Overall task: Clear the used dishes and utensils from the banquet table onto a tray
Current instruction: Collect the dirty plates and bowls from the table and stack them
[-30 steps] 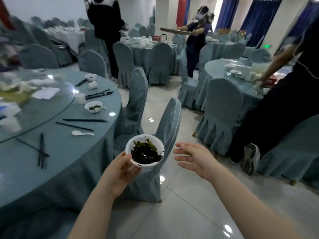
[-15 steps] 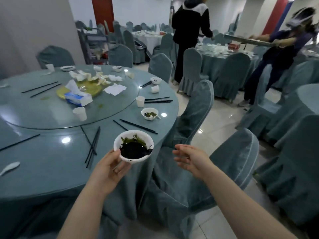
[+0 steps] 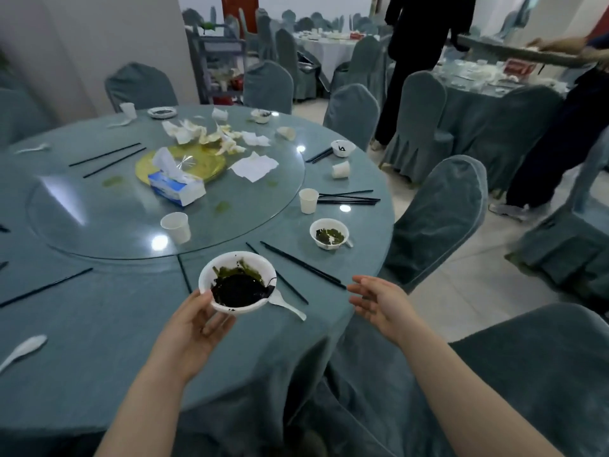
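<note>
Head view: round banquet worktop under a blue-grey cloth, with a clear glass turntable at its centre. Left hand grips the near rim and underside of a white plastic bowl holding dark green leftovers, held above the worktop's near edge. Right hand is open with fingers straight and spread, holding nothing, over the worktop edge just right of the bowl. White plastic spoon lies on the cloth, partly hidden under the held bowl. Pair of black chopsticks lies diagonally between the two hands. Second small white bowl with green scraps sits further right near the edge. White paper cup stands upright beside more black chopsticks; another white paper cup stands on the turntable rim; a third paper cup lies tipped on its side. Blue and white tissue box rests against a yellow round platter, with crumpled white napkins behind. Grey-blue covered chair stands to the right of the worktop
</note>
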